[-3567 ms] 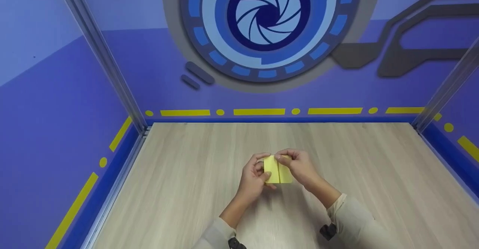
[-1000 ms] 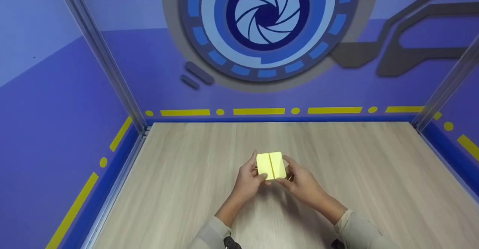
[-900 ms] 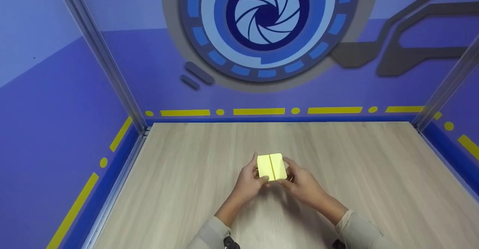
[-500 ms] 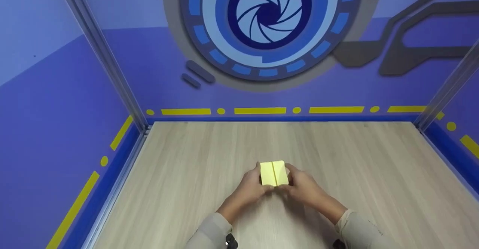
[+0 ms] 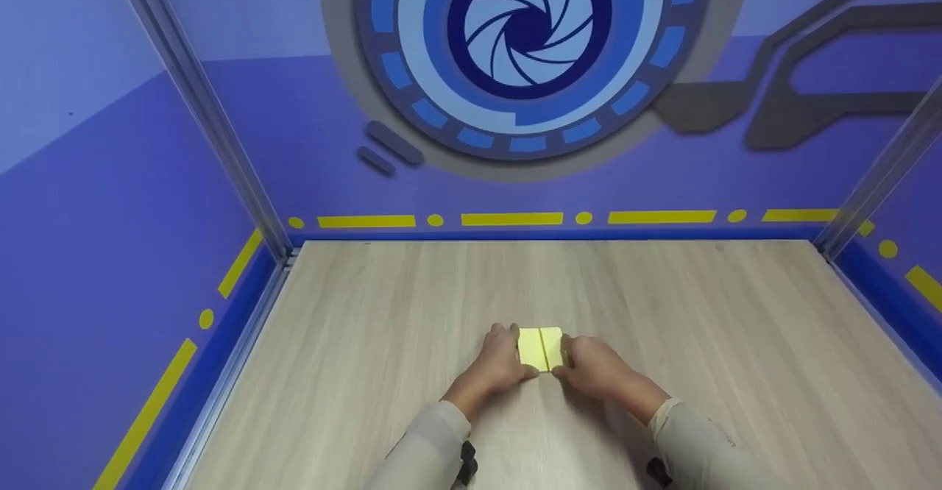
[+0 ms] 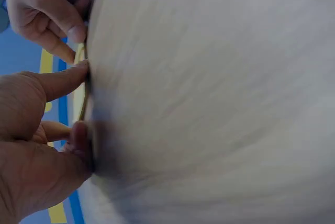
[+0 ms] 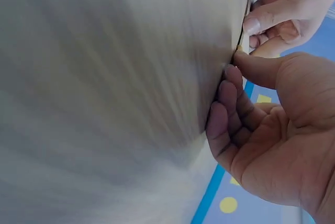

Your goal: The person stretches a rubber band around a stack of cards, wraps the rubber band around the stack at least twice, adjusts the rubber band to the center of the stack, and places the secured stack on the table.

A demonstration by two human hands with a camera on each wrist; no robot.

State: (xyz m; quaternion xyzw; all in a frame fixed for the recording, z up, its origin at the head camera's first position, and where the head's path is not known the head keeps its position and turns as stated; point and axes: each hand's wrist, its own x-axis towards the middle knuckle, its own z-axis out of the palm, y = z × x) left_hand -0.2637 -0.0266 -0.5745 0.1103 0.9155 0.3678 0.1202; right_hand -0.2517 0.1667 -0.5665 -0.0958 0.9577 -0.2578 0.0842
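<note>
A flat yellow square (image 5: 531,350) lies low at the table surface, a dark slanted line dividing its face into two parts. Its exact kind is unclear. My left hand (image 5: 500,361) grips the left side, thumb at the near edge. On the opposite side, my right hand (image 5: 595,366) holds it in the same manner. Edge-on in the left wrist view, the thin yellow square (image 6: 79,103) shows between the left thumb and fingers. In the right wrist view the right hand's (image 7: 282,130) curled fingertips meet the tabletop, and most of the square is hidden.
The wood-grain table (image 5: 397,291) extends around both hands. Blue-purple printed panels (image 5: 272,129) stand behind it and at both sides, with metal posts (image 5: 199,100) at the corners. Dark straps or devices (image 5: 467,460) show at both wrists.
Both hands have brought the yellow square down and slightly toward me, from raised and tilted to lying low at the table. Earlier, the right fingers were at its top edge; now they grip its right side.
</note>
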